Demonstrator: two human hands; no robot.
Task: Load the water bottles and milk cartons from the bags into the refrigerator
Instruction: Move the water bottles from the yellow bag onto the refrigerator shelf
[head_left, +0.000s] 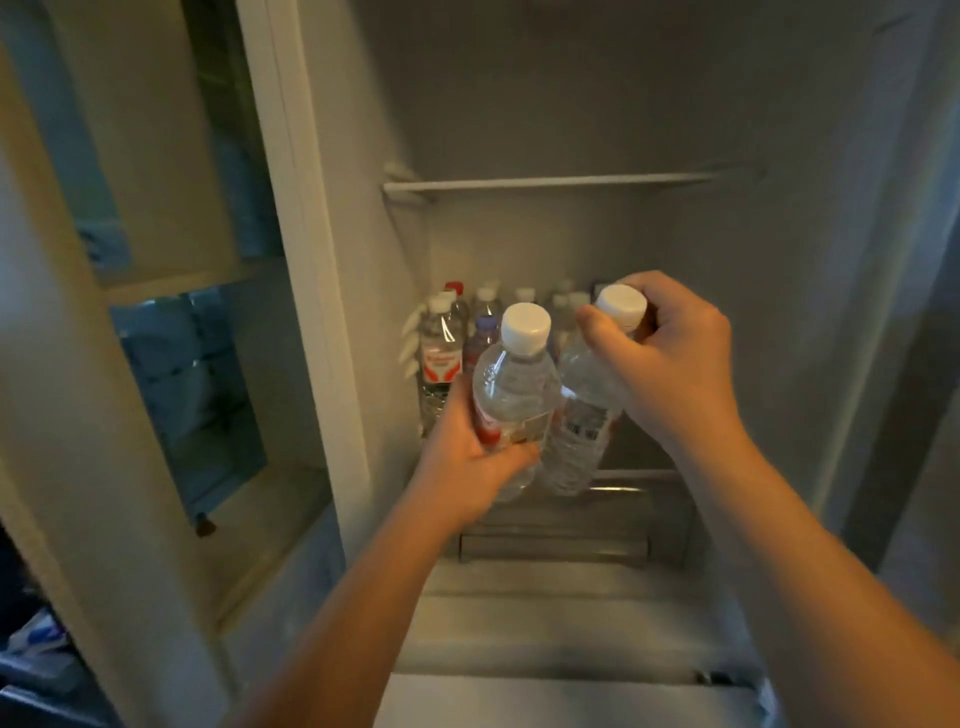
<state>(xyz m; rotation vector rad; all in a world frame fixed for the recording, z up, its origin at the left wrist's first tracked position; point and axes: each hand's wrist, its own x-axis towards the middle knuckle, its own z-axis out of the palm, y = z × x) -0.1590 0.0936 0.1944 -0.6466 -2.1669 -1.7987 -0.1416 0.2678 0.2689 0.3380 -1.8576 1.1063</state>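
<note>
Both my hands are inside the open refrigerator, each with a clear water bottle. My left hand grips the body of a white-capped bottle with a red label. My right hand pinches the neck of a second white-capped bottle, which tilts to the left and touches the first. Behind them, several water bottles stand upright on the back left of the lower shelf.
A thin empty shelf crosses the fridge above the bottles. A drawer front lies below my hands. The open door on the left holds blue cartons in its bins. Bare shelf shows on the right.
</note>
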